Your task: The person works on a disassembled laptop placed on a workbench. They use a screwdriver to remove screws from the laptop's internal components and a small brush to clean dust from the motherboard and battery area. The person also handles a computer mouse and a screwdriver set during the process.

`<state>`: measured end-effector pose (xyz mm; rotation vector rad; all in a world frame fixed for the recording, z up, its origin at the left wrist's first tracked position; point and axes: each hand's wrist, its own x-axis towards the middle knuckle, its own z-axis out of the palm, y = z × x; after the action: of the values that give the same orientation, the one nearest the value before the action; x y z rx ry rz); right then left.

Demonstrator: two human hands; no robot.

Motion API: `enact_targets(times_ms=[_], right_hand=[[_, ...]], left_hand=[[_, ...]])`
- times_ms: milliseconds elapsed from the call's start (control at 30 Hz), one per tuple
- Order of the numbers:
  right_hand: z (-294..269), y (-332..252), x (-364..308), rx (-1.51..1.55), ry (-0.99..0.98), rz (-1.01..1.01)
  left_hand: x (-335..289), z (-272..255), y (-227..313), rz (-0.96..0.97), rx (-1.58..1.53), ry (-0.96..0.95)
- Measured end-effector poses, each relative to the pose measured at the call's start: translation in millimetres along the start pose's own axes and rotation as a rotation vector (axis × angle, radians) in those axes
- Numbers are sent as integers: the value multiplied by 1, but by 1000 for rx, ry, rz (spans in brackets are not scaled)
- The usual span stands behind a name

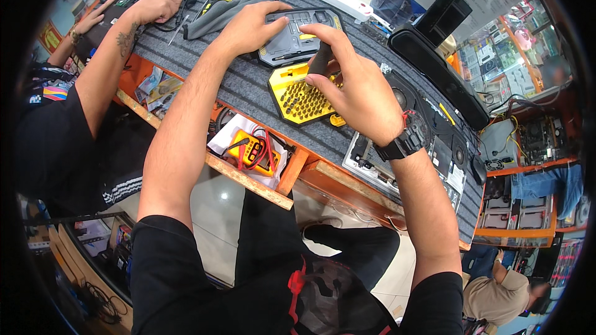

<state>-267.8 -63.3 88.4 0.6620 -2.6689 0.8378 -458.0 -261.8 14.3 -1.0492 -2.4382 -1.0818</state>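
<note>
A screwdriver bit set lies open on the ribbed grey mat. Its yellow bit tray holds several rows of small bits, and its grey lid with moulded slots lies on the far side. My left hand holds the lid's upper left corner, thumb over the inside and fingers at the outer edge. Above the tray's right part, my right hand is closed round a dark screwdriver handle. The handle's lower end and part of the tray are hidden by my fingers.
Right of the tray lies an opened laptop, below a long black speaker. An open drawer at the front edge holds a yellow multimeter. On the left, a co-worker's hand is beside a grey cloth.
</note>
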Motion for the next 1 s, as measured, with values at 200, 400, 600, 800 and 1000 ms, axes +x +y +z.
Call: enact_targets(times_ms=[200,400,600,800,1000], right_hand=[[-2,0,0,-5,14,12],[-58,-26,17,164,232,15],[-50,-20,6,109,224,-45],[15,-25,-57,614,120,214],[4,-74,-153,1034,94,-93]], left_hand=[[2,1,-2,2,-4,1],[-1,-1,5,-76,-21,-23],[1,1,6,-54,-10,-2],[6,9,-9,-18,-54,-5],[6,5,-30,-92,-87,-60]])
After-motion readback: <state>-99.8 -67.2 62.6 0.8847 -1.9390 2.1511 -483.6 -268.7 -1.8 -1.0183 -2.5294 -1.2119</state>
